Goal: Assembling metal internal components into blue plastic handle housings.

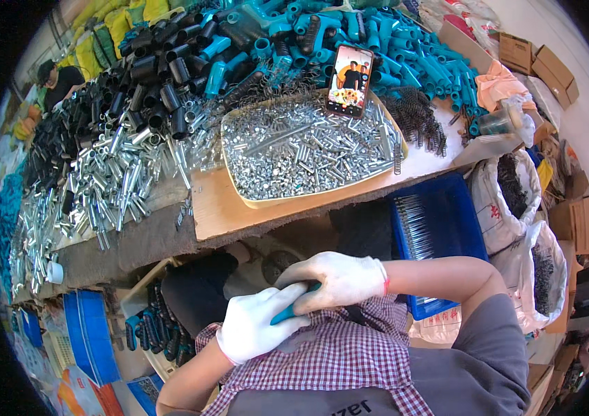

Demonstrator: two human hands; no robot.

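In front of my lap, my left hand (pixel 261 326) and my right hand (pixel 336 279), both in white gloves, are closed around a teal plastic part (pixel 283 315). Most of that part is hidden by the fingers; only small teal patches show. The hands press together, right above left, over a checkered apron (pixel 322 353). Beyond them on the bench stands a shallow cream tray (pixel 267 203) full of small shiny metal pins and nuts. A phone (pixel 350 80) with its screen lit leans at the tray's far rim.
Teal plastic handles (pixel 405 52), black tubes (pixel 170 97) and metal rods (pixel 125 177) are heaped across the bench. Dark springs (pixel 416 118) lie right of the tray. A blue bin (pixel 457 222) of metal rods stands at right, beside white sacks (pixel 544 277). Below left is a crate of handles (pixel 159 333).
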